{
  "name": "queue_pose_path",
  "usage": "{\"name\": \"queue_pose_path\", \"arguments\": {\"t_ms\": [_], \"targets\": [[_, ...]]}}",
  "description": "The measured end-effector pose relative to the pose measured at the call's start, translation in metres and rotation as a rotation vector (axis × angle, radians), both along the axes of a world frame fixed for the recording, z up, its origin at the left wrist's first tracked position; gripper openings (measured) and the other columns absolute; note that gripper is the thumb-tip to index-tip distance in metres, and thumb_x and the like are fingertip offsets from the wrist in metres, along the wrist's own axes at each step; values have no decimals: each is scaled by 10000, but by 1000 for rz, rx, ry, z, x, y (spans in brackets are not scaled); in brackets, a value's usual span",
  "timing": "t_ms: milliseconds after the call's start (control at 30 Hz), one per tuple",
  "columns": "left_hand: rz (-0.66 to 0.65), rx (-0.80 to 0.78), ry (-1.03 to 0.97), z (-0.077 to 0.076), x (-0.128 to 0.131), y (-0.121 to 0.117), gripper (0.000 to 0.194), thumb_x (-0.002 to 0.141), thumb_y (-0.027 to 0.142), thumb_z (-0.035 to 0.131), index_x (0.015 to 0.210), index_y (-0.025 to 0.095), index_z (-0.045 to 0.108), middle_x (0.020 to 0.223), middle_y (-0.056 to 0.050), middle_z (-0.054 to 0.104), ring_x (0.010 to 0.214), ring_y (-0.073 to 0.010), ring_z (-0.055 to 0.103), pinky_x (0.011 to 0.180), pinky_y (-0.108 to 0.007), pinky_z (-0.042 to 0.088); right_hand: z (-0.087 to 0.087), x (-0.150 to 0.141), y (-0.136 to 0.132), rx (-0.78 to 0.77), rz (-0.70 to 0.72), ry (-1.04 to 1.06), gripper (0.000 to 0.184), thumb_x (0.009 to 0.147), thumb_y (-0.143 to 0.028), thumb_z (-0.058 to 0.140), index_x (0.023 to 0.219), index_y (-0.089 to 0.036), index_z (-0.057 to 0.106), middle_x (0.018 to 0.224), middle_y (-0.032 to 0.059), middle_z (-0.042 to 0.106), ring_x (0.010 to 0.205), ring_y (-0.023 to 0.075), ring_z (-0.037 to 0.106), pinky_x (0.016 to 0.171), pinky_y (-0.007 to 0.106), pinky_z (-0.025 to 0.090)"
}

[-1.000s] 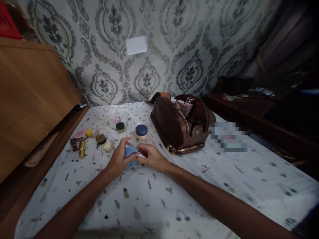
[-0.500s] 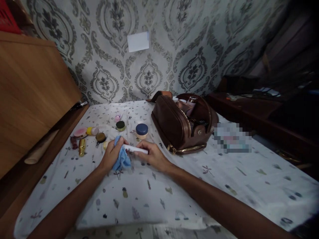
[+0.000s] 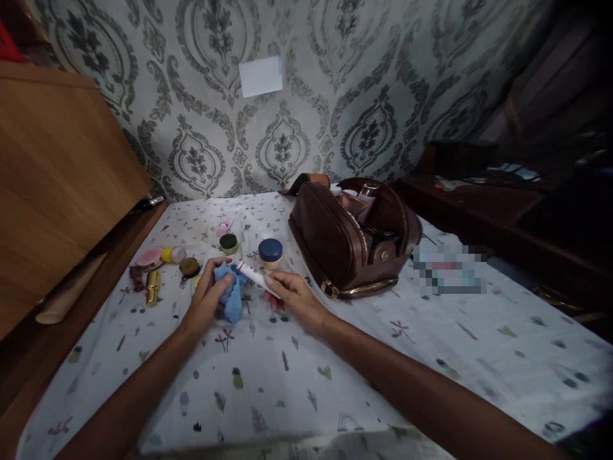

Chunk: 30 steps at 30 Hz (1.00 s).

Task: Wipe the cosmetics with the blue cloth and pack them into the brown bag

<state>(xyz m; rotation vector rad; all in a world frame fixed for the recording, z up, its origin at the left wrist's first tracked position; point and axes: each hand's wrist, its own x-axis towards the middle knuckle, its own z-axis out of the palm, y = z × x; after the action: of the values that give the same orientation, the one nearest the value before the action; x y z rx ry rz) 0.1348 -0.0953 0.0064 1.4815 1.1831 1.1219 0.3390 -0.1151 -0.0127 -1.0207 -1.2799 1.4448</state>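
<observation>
My left hand [image 3: 205, 299] is closed around a crumpled blue cloth [image 3: 232, 300], which hangs down past the fingers. In my right hand [image 3: 295, 295] is a slim white tube [image 3: 258, 278] with a thin red band near its far end; fingers and thumb pinch its near end. The tube slants up and left, its banded end beside the cloth; whether the two touch I cannot tell. Just beyond the tube stands a jar with a dark blue lid [image 3: 271, 250]. A small jar with a dark green lid [image 3: 229, 243] is behind the cloth.
On the left lie a gold tube [image 3: 152, 287], a pink round compact [image 3: 150, 257], a yellow-and-white bottle [image 3: 173, 255] and a brown-lidded jar [image 3: 189, 267]. An unzipped brown leather bag [image 3: 325, 239] holding cosmetics stands right of centre. A wooden cabinet [image 3: 62, 172] borders the left side.
The white tube, mostly hidden by the hands and cloth at first, now shows along its length. My left hand and the cloth have moved left, away from my right hand.
</observation>
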Motion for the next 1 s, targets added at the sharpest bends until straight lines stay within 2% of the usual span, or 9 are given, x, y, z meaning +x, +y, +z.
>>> {"name": "queue_pose_path", "arguments": {"t_ms": [100,267,433,533,633,733,800,867,1000], "targets": [[-54,134,144,3,-3,3,280,834,356,574,1087,244,615,895,-18,614,847,-195,611,758,-310,523,3,0,-1,-35,-22,56,492,769,-651,669,713,-167,596,593,-27,570,469,71,456,428,201,321],[-129,436,515,3,-4,9,223,854,333,538,976,203,672,1159,-103,562,1170,-281,531,1035,-435,418,4,-1,-1,-72,-13,112,510,755,-666,674,735,-163,590,622,-17,608,472,67,478,425,199,319],[-241,480,709,-2,-6,8,218,925,332,500,1022,212,654,996,-71,622,948,-246,607,875,-391,490,4,0,-1,-80,2,158,547,750,-695,658,817,-155,606,614,-19,622,450,71,483,410,203,308],[-107,558,614,1,-7,4,208,951,296,465,1073,219,615,1015,-68,645,967,-239,617,871,-375,498,3,0,-1,-88,10,149,551,768,-700,637,840,-155,608,603,-19,615,435,72,472,394,204,297],[2,785,566,5,-3,-3,313,952,294,467,1244,209,544,1191,-117,613,1131,-270,580,966,-415,485,3,0,-1,-106,23,97,543,786,-706,614,823,-165,586,583,-27,596,413,69,446,388,201,285],[-230,976,735,3,4,-8,493,957,250,448,1442,175,395,1371,-175,534,1309,-303,485,1101,-490,398,3,0,-4,-38,66,-23,539,808,-711,584,729,-179,543,532,-42,545,400,66,401,396,207,279],[-369,1033,891,-1,8,-7,525,965,176,403,1487,167,349,1341,-179,568,1300,-302,498,1140,-545,333,5,0,-6,47,101,-111,530,840,-686,560,677,-183,520,507,-47,504,419,70,386,418,216,279],[-381,1065,989,-6,8,-5,515,965,126,360,1479,155,375,1183,-164,649,1161,-294,584,1086,-561,380,8,1,-9,117,124,-180,513,870,-647,539,651,-185,504,503,-48,472,454,79,394,447,222,284],[-403,1022,1000,-11,0,3,471,939,148,376,1396,140,490,997,-144,685,944,-289,634,830,-438,535,11,2,-11,186,160,-275,493,914,-588,502,624,-189,474,528,-42,459,492,86,387,479,229,284]]}}
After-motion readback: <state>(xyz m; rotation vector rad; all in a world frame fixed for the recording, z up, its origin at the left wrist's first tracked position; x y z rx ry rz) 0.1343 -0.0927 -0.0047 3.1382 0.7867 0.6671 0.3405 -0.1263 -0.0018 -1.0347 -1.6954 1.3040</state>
